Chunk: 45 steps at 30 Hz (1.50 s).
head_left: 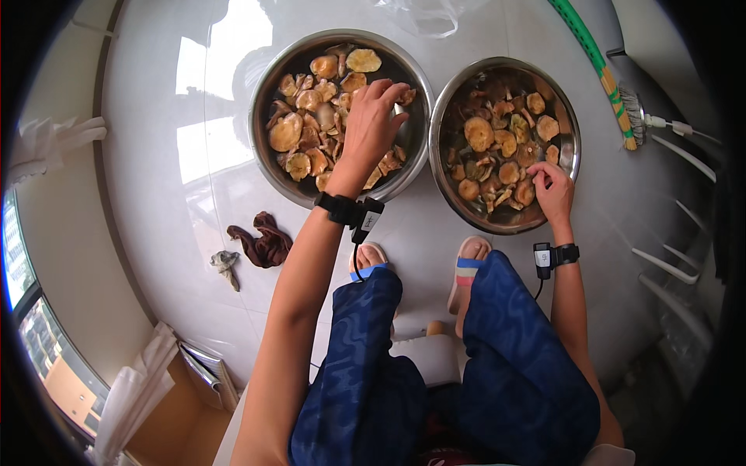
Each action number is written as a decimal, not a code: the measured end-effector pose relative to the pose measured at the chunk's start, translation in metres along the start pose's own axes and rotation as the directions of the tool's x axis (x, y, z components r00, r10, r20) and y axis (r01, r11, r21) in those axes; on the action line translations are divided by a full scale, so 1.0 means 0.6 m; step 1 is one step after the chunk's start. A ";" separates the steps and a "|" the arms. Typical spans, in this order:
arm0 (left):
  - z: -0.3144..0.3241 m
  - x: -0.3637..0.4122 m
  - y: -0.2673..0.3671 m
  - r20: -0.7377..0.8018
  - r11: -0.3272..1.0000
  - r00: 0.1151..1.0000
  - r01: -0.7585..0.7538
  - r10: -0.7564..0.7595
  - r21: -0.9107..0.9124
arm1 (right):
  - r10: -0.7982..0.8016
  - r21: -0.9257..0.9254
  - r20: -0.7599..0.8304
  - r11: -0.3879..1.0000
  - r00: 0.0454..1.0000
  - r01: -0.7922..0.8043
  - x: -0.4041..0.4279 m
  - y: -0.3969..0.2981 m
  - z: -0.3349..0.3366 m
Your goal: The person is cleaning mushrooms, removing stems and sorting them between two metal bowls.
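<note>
Two round stainless steel basins stand side by side on the floor, their rims touching or nearly so. The left basin (260, 152) holds many orange-brown mushrooms (285, 132) in water. Over its right part reaches my left hand (373, 119), palm down with the fingers bent; a brown mushroom (406, 97) shows at the fingertips, and whether they grip it is unclear. More mushrooms (479, 134) lie in water in the right basin (441, 189). My right hand (551, 186) is at that basin's lower right, fingers curled beside the mushrooms; its fingertips are partly hidden.
A dark brown cloth (265, 242) and a grey crumpled rag (225, 265) lie on the tiled floor at left. A green-wrapped broom handle (588, 43) and white curved rods (664, 265) are at right. An open cardboard box (180, 419) stands lower left; clear plastic (428, 14) lies beyond the basins.
</note>
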<state>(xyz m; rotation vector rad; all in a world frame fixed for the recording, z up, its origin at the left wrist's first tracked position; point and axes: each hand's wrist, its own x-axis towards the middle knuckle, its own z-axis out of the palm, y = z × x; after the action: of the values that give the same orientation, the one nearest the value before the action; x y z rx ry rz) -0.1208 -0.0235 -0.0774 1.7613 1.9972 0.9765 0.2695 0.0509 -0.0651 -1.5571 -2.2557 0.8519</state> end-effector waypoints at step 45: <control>-0.014 0.000 0.058 0.394 0.576 0.897 0.433 -0.200 -0.694 | -0.013 -0.099 0.015 0.995 1.000 0.014 0.002 -0.015 -0.001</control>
<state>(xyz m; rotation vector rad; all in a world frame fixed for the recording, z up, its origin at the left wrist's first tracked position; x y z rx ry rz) -0.0999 -0.0253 -0.0480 0.9346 1.3155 1.1398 0.2627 0.0497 -0.0595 -1.5807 -2.3491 0.7610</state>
